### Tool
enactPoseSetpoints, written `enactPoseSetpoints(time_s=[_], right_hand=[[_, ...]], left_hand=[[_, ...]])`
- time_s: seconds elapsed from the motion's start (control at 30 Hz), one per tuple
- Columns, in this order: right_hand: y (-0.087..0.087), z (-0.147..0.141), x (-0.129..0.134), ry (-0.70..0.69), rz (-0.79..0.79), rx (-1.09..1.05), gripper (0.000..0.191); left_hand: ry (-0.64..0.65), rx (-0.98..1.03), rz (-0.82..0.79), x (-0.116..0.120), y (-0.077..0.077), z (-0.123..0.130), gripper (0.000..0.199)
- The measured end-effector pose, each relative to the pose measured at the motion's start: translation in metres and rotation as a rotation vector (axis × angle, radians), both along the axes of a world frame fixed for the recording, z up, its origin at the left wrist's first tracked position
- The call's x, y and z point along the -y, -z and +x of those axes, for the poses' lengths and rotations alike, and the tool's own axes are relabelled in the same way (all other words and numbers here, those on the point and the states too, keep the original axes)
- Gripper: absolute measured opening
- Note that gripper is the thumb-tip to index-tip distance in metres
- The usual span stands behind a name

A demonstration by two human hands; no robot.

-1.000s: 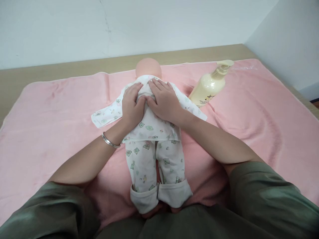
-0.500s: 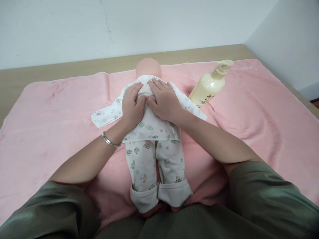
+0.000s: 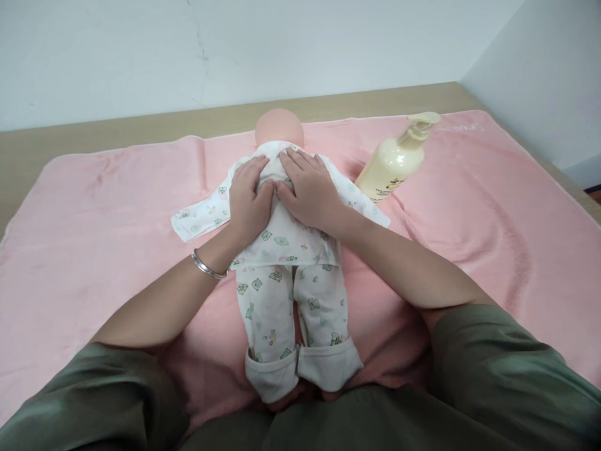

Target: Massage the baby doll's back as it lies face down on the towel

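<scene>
- Pale bluish-white wall (image 3: 300, 50) rose along the far side, with thin dark crack-like marks (image 3: 201, 47) left of its middle; a second wall (image 3: 549, 81) met it at the far right.
- Light wooden tabletop (image 3: 399, 98) showed as a strip along the far edge, beyond a soft pink plush blanket (image 3: 94, 269) that was creased at the right.
- On the blanket, in the middle, lay a baby doll (image 3: 284, 247) in a white cotton top and trousers printed with small green animals, its smooth round head far and its turned-up trouser cuffs near.
- A cream-yellow pump bottle (image 3: 394, 164) stood to the right of the doll; the doll's right-side sleeve hid its base, so whether they touched could not be told.
- Left hand (image 3: 250, 197) and right hand (image 3: 310, 191) rested flat on the doll's upper body, fingers extended, thumbs nearly meeting, grasping nothing and covering much of the top.
- A shiny silver bangle (image 3: 207, 265) circled the left wrist.
- Dark green clothing (image 3: 347, 423) filled the near edge, partly hiding the doll's feet.
</scene>
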State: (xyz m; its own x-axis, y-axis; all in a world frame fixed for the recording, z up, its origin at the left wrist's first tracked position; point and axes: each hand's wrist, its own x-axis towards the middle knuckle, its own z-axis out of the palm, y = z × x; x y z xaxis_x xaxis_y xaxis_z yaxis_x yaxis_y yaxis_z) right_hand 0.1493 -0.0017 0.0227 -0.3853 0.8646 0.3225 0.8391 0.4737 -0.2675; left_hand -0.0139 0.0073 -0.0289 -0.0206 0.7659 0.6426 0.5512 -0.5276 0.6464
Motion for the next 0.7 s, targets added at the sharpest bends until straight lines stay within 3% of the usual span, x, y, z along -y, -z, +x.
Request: enactPoseSetpoints(time_s=[0.7], right_hand=[[-0.0012,-0.0004,0.0014,0.01,-0.005,-0.013,0.065]], left_hand=[[0.003,0.012,-0.001,0.0006,-0.0009,0.0007,0.045]])
